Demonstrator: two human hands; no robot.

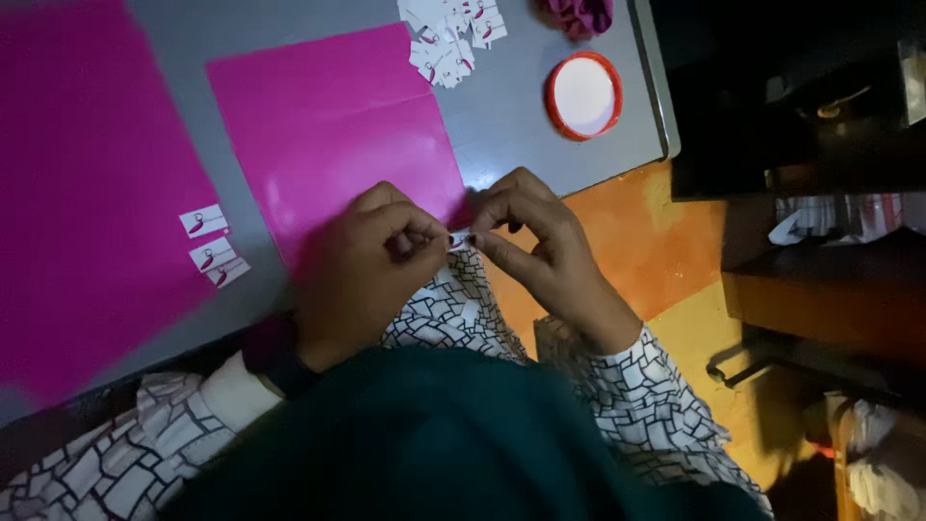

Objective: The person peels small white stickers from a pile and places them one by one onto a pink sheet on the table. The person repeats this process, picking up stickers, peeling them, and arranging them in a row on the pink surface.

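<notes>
Left hand [371,256] and right hand [535,236], fingers curled, together pinch what looks like a small white sticker [459,238] beside the pink sheet [338,125].

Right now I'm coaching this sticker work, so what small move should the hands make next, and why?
Probably finish peeling the small sticker. The left hand and right hand both pinch it at the near corner of the pink sheet, and it is not stuck down, while other stickers already lie on the table.
</notes>
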